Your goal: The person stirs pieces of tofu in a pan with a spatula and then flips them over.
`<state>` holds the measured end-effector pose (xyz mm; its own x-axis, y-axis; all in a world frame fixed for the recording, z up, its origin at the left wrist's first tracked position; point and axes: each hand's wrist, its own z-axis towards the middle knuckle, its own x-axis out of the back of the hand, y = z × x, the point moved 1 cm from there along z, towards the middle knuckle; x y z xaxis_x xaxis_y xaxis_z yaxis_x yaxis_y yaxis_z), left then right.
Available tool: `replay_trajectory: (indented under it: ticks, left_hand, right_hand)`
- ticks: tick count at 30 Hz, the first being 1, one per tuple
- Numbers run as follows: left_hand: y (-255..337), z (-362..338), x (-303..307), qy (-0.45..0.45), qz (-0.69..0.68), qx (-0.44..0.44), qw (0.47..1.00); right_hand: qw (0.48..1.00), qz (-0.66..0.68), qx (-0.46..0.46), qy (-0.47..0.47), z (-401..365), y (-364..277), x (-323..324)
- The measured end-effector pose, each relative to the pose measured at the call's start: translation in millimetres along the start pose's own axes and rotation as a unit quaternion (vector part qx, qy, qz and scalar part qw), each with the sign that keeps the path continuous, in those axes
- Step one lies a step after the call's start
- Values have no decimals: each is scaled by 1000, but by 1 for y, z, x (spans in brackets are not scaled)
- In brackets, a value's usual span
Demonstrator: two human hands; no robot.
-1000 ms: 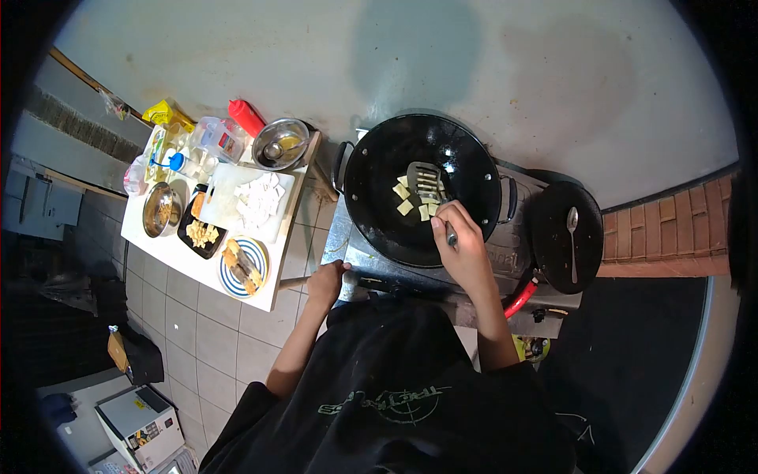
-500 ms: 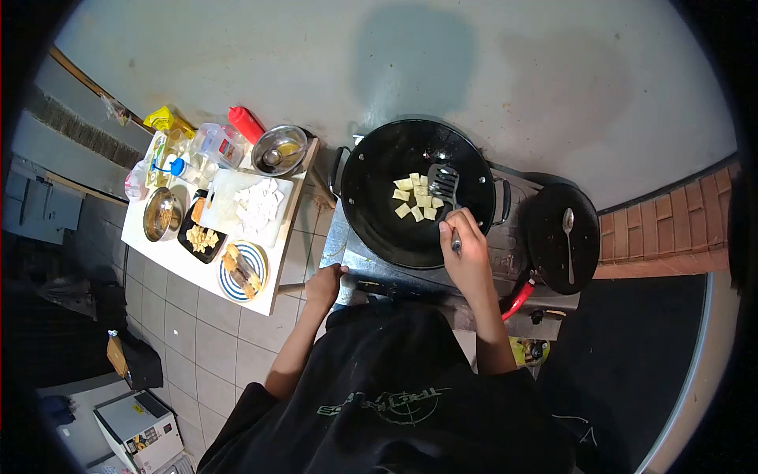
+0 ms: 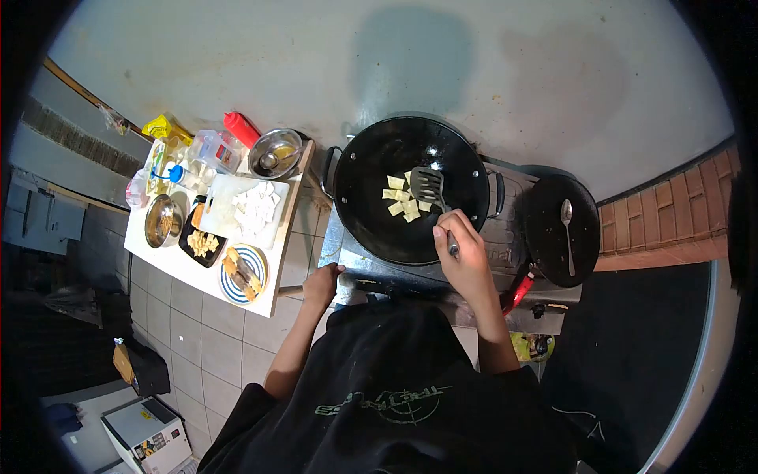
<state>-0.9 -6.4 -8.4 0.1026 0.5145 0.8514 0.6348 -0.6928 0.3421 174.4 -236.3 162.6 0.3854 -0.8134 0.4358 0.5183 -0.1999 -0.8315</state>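
My right hand [image 3: 462,251] is closed round the handle of a slotted spatula [image 3: 427,186]. The spatula's dark blade lies in a large black wok [image 3: 371,229], touching the right side of a cluster of pale, flat square pieces [image 3: 395,194]. Some of these pieces are partly covered by the blade. Under the wok is a metal stove [image 3: 355,251]. By the stove's front left corner, my left hand [image 3: 321,287] is curled closed; whatever its fingers hold, if anything, is hidden.
Right of the wok, a black frying pan [image 3: 545,237] with a red handle holds a spoon [image 3: 568,237]. On the left, a white table [image 3: 189,267] carries a cutting board [image 3: 221,199] with white pieces, a striped plate [image 3: 257,294], steel bowls and a red bottle [image 3: 242,129].
The spatula blade has moved left across the wok, and the square pieces have shifted left and bunched closer. The wok sits slightly further left in view. My left hand stays in place.
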Motion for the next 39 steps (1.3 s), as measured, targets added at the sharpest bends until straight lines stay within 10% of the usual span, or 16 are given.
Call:
replay_trajectory:
  ticks: [39]
  left_hand:
    - [2,-1,6,-31,-8,32,999]
  right_hand:
    - [1000,-12,4,12,2,5,10]
